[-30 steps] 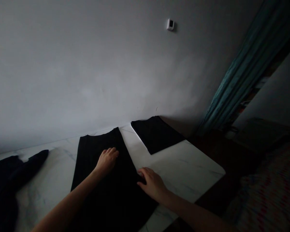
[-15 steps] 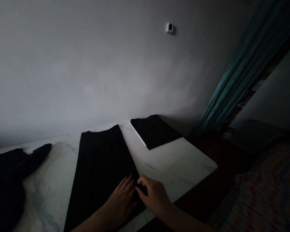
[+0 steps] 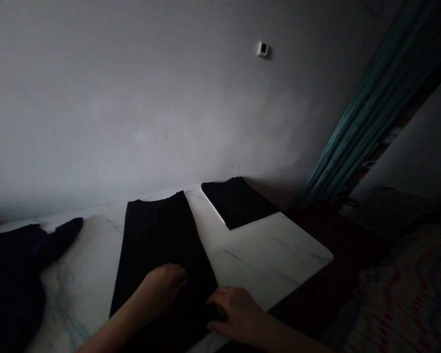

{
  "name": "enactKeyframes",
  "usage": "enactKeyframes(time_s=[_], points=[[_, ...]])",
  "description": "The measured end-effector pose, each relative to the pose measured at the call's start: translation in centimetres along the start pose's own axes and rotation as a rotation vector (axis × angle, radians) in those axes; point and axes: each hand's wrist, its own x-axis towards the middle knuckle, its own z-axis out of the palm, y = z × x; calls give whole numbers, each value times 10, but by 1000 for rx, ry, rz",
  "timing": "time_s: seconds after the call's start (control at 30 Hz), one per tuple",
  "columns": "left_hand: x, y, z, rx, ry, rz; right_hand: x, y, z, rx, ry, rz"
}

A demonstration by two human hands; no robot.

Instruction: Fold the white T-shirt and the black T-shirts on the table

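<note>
A long black garment (image 3: 158,235) lies flat on the white marbled table (image 3: 257,255), its far end close to the wall. Over the garment's middle is my left hand (image 3: 165,284), fingers curled and bunched; whether they pinch any cloth is hidden. My right hand (image 3: 233,306) is at the garment's right edge, thumb and fingers bent with a gap between them. The dark image does not show whether cloth lies in that gap. A folded black piece (image 3: 238,201) rests farther back on the right. Dark blue clothing (image 3: 14,274) is spread at the left.
Behind the table rises a grey wall (image 3: 132,98) with a small white device (image 3: 263,49). A teal curtain (image 3: 353,122) hangs at the right. Patterned fabric (image 3: 400,294) lies at the lower right, beyond the table's rounded corner.
My left hand has moved left, away from my right hand, and its outstretched fingers have curled. My right hand is slightly lower. The view has shifted a little.
</note>
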Motion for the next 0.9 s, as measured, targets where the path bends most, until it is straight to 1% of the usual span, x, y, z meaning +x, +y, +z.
enactKeyframes(time_s=[0.1, 0.17, 0.27, 0.37, 0.47, 0.53, 0.6, 0.67, 0.73, 0.8, 0.9], points=[[41, -20, -20, 40, 109, -294, -3, -2, 8, -38, 72, -20], [70, -33, -29, 52, 148, -455, -6, -2, 14, -51, 104, -53], [107, -44, -35, 7, 160, -576, -7, -2, 15, -57, 112, -118], [130, -42, -31, -34, 179, -665, 5, -5, 5, -70, 159, -139], [139, -34, -23, -27, 226, -727, 29, -3, -1, -160, 245, -127], [140, -30, -17, -13, 264, -762, 45, 4, 5, -235, 253, -121], [140, -28, -12, 9, 313, -803, 55, 13, 16, -274, 228, -121], [141, -26, -7, 33, 365, -848, 58, 23, 28, -278, 226, -127], [142, -26, -5, 37, 392, -883, 56, 30, 37, -275, 243, -137], [144, -26, -4, 14, 390, -892, 53, 32, 39, -274, 252, -141], [145, -29, -7, -21, 379, -853, 51, 31, 34, -263, 233, -140]])
